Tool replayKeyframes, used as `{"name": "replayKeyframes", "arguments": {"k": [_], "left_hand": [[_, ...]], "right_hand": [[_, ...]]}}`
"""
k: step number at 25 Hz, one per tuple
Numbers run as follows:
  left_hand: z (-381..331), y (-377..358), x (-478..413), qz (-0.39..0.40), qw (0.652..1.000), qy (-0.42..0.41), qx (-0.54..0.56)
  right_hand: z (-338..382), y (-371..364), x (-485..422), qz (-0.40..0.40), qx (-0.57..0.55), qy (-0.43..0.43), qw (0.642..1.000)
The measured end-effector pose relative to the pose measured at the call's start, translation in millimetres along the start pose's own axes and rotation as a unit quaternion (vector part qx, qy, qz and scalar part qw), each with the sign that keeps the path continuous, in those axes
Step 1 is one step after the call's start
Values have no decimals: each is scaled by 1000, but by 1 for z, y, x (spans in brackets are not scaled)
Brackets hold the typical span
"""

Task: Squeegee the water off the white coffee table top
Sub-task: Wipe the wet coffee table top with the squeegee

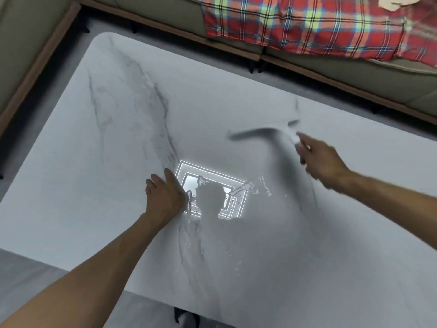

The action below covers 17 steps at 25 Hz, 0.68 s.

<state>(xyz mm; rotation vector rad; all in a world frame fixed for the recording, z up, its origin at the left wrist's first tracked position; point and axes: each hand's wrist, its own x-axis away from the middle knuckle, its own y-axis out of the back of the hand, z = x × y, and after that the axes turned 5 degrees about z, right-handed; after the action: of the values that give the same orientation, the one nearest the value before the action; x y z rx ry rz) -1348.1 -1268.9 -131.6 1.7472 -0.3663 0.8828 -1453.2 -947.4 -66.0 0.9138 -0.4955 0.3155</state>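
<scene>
The white marble-veined coffee table top (113,176) fills most of the view. Water streaks and droplets (253,187) glisten near its middle, around the bright reflection of a ceiling light. My left hand (163,195) rests flat on the table just left of that reflection, fingers straight. My right hand (321,159) grips the pale handle of a squeegee (262,133) over the right half of the table. The squeegee is smeared by motion blur, its blade a grey streak to the left of the hand.
A sofa (151,10) runs along the far side and the left side of the table. A red plaid blanket (307,24) lies on it at the top right. Grey floor (28,275) shows at the near left.
</scene>
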Motion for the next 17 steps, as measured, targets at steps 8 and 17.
{"name": "replayKeyframes", "arguments": {"k": [8,17], "left_hand": [[1,-12,-34,44,996,10,-74],[8,-13,-33,22,999,25,-31]], "right_hand": [[81,-19,-138,-47,-144,-123,981],[48,-68,-47,-18,53,0,998]]}}
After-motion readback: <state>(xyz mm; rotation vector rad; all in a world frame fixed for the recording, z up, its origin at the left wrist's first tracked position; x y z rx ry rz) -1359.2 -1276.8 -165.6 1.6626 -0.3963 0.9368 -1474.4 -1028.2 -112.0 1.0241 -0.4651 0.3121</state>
